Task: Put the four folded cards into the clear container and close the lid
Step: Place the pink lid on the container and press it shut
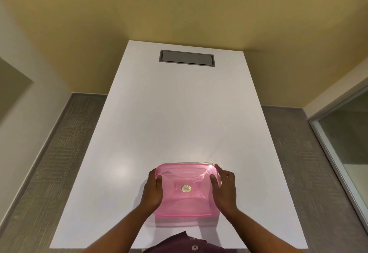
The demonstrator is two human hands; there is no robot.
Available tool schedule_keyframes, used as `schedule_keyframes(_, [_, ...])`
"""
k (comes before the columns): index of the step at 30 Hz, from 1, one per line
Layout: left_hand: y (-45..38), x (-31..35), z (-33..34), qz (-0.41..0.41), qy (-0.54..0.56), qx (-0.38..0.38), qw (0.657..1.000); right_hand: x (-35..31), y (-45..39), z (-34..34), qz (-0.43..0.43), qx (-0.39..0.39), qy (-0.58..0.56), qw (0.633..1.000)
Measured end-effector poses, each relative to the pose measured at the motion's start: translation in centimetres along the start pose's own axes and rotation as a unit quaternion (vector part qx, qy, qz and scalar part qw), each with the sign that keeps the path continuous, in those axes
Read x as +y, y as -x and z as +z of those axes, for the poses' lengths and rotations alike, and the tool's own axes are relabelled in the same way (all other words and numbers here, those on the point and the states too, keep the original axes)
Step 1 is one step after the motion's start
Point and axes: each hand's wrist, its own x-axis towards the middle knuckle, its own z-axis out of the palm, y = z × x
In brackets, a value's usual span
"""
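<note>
A clear container stands on the white table (179, 113) near its front edge, with a translucent pink lid (187, 203) lying flat on top of it. A small gold sticker (186, 188) marks the lid's middle. My left hand (153, 191) grips the lid's left edge, thumb on top. My right hand (225, 187) grips the right edge the same way, fingers curled round the side. The container's clear rim (189, 163) shows only along the far edge. No folded cards are visible; the lid hides the inside.
A grey recessed cable hatch (187, 57) sits in the table's far end. Grey carpet (65, 153) lies on both sides of the table. A glass panel (346, 143) stands at the right, yellow walls behind.
</note>
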Motion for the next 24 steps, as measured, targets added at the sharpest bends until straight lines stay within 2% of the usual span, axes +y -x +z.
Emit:
schedule_keyframes(12, [-0.8,0.7,1.1,0.018,-0.036,0.019,0.999,-0.1,-0.5,0.1,0.025,0.018,0.016,0.999])
schedule_keyframes(20, [-2.1,1.0,0.6,-0.029,-0.022,-0.009,0.999,0.2,-1.2,1.6,0.038,0.038,0.057,0.997])
schedule_keyframes(24, [-3.0,1.5,1.0,-0.055,0.01,0.021,0.998,-0.6,-1.0,1.5,0.054,0.061,0.043,0.996])
